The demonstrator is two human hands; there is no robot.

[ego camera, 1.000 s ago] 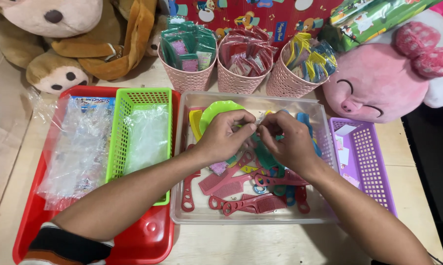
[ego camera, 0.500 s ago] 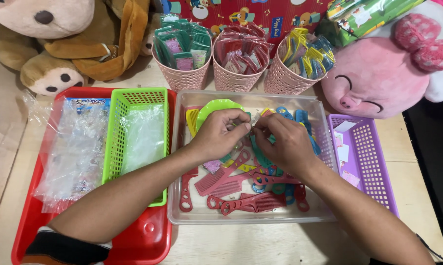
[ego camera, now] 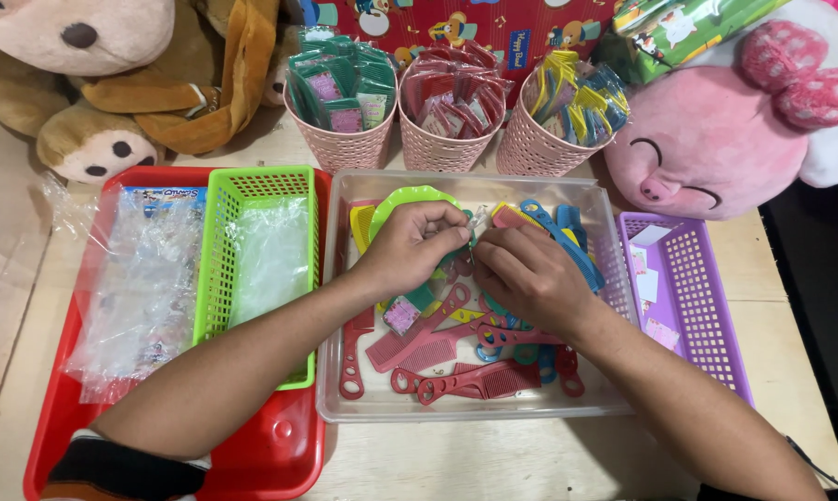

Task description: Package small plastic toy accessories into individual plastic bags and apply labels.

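Pinched between left hand (ego camera: 417, 243) and right hand (ego camera: 521, 271), a small packet (ego camera: 469, 223) is held centrally above the combs (ego camera: 438, 348), equally near both.

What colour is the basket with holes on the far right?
Purple. The basket shows plainly in the head view, beside the clear bin where both hands work.

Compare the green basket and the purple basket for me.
The green basket sits on the red tray, left of the clear bin; the purple basket sits on the bare table, right of it. The green one holds clear plastic bags; the purple one holds a few small cards. Both are rectangular plastic mesh baskets, and neither hand touches them.
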